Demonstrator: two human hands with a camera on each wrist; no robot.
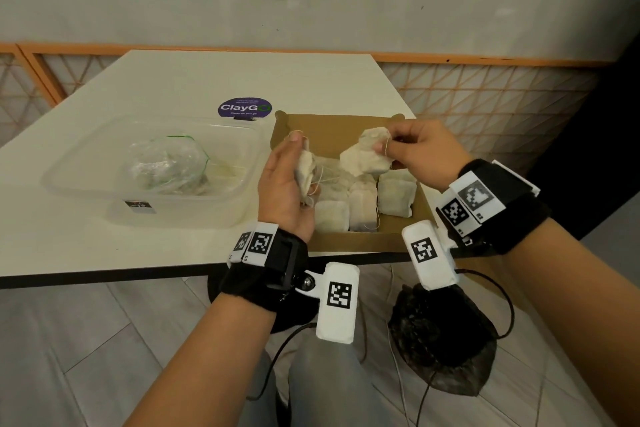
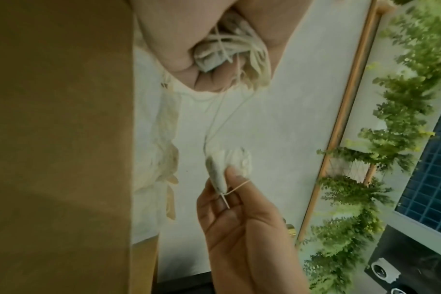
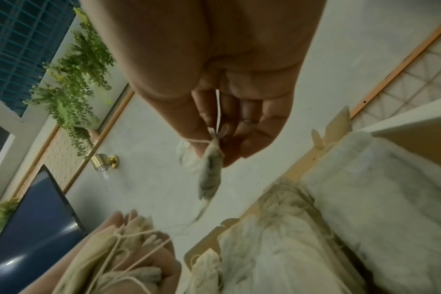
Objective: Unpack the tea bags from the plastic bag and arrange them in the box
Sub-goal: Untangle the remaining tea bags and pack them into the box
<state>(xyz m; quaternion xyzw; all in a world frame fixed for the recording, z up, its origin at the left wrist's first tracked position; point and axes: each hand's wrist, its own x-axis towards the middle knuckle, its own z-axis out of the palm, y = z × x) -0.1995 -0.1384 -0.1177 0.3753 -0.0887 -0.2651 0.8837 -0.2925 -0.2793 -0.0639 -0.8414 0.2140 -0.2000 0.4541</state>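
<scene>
Head view: right hand pinches limp, light tea bag by top corner, left hand at 9 o'clock clutching tangled bunch, strings snag-prone.

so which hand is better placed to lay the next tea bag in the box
Right. The right hand pinches a single tea bag over the box; the left hand holds a tangled bunch.
</scene>
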